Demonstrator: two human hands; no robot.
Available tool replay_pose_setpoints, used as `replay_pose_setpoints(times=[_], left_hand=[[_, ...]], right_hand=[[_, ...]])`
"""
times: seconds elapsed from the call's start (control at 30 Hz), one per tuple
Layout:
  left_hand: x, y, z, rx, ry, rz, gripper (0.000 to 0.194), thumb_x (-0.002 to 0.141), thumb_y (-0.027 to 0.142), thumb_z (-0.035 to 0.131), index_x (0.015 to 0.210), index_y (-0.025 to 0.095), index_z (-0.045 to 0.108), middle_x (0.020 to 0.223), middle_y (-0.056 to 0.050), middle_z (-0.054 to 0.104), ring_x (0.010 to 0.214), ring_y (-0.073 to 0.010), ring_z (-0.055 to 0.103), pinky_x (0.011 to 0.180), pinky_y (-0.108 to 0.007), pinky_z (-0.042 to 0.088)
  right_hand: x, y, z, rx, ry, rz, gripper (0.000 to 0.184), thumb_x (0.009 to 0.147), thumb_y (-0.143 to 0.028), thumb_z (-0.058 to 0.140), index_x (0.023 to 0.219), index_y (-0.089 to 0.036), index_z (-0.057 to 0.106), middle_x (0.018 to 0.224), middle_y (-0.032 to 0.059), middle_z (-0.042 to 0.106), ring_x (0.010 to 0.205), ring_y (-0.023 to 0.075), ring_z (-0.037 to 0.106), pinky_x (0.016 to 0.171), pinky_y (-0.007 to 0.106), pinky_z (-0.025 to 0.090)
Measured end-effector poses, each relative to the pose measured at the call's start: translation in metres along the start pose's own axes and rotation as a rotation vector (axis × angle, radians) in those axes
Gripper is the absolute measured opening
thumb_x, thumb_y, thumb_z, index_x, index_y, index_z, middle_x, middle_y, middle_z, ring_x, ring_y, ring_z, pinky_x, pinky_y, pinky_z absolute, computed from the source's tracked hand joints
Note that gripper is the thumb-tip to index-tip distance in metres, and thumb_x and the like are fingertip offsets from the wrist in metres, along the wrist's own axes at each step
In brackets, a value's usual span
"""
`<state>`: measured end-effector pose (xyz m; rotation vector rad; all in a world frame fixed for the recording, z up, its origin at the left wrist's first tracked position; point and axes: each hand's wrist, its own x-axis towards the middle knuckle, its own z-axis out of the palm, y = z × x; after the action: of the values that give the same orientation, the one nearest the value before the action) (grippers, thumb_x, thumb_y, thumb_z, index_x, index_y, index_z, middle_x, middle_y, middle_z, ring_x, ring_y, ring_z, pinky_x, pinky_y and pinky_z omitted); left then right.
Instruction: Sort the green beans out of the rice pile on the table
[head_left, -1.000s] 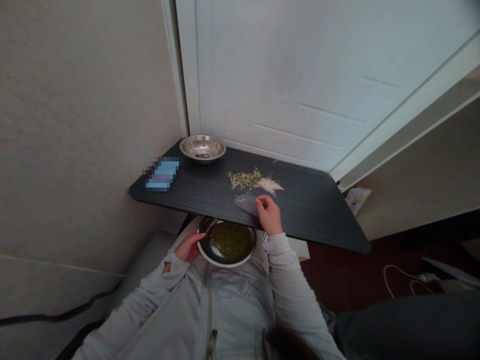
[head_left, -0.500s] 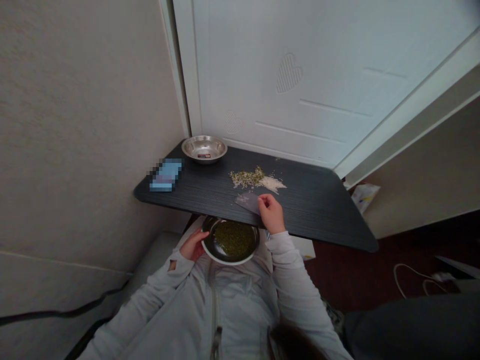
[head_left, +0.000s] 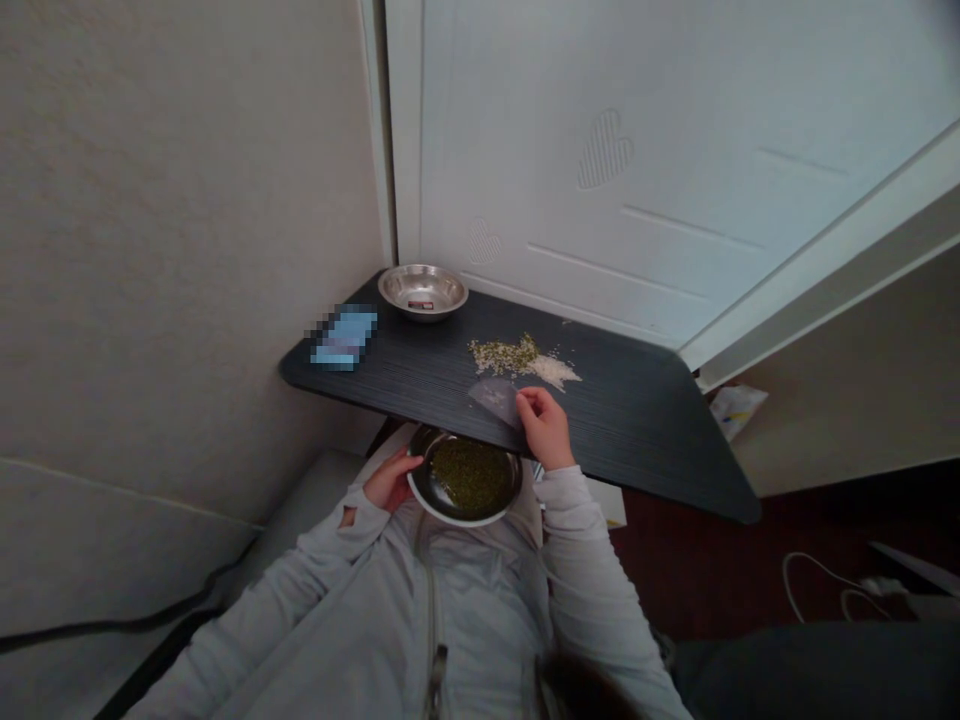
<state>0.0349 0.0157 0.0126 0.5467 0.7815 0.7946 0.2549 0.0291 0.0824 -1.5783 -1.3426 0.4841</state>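
My left hand (head_left: 391, 480) grips the left rim of a metal bowl (head_left: 427, 492), its thumb over the edge. Green beans (head_left: 472, 477) cover much of the bowl's bottom; the bowl sits at my lap, its far rim under the table's front edge. My right hand (head_left: 545, 425) pinches the right end of a thin, see-through plastic scraper (head_left: 496, 400), which lies low over the tabletop. A few pale grains show at the scraper. Just beyond it is a spread of mixed green beans and white grains (head_left: 502, 355), with a paler heap of rice-like grains (head_left: 553, 372) on its right.
On the dark table (head_left: 645, 430), an empty steel bowl (head_left: 423, 292) stands at the back left. A pixelated blue phone-like object (head_left: 345, 338) lies near the left end. A white door (head_left: 525, 150) borders the far edge, and a wall (head_left: 187, 250) rises on the left.
The whole view has shifted slightly, moving the table a little to the right in the picture. Both hands keep their holds, and the scraper stays in about the same place before the grains.
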Motion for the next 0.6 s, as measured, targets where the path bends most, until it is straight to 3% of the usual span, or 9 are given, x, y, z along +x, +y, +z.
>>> replay_pose_setpoints(times=[0.23,0.4,0.6], left_hand=[[-0.002,0.002,0.001,0.025,0.019,0.002,0.04,0.056,0.026,0.06,0.095,0.016,0.053,0.085,-0.008,0.063,0.087,-0.0281,0.053,0.07,-0.035,0.041],[-0.001,0.0,-0.001,0.016,-0.005,0.014,0.04,0.058,0.026,0.06,0.096,0.017,0.052,0.086,-0.008,0.063,0.087,-0.0278,0.053,0.07,-0.036,0.041],[0.0,0.0,-0.003,0.009,-0.019,0.014,0.038,0.059,0.025,0.059,0.096,0.016,0.052,0.085,-0.008,0.063,0.085,-0.0261,0.054,0.07,-0.034,0.041]], right_hand=[[-0.003,-0.01,0.014,0.012,-0.15,-0.034,0.022,0.067,-0.036,0.044,0.075,-0.017,0.053,0.062,-0.0003,0.056,0.056,0.0101,0.05,0.055,0.022,0.038],[-0.002,-0.01,0.017,-0.079,-0.054,-0.003,0.021,0.066,-0.036,0.044,0.071,-0.017,0.054,0.059,-0.0006,0.055,0.053,0.01,0.048,0.052,0.021,0.036],[0.0,-0.004,-0.001,-0.15,0.049,0.052,0.02,0.066,-0.035,0.044,0.069,-0.017,0.053,0.057,-0.0005,0.054,0.052,0.0105,0.047,0.052,0.022,0.035]])
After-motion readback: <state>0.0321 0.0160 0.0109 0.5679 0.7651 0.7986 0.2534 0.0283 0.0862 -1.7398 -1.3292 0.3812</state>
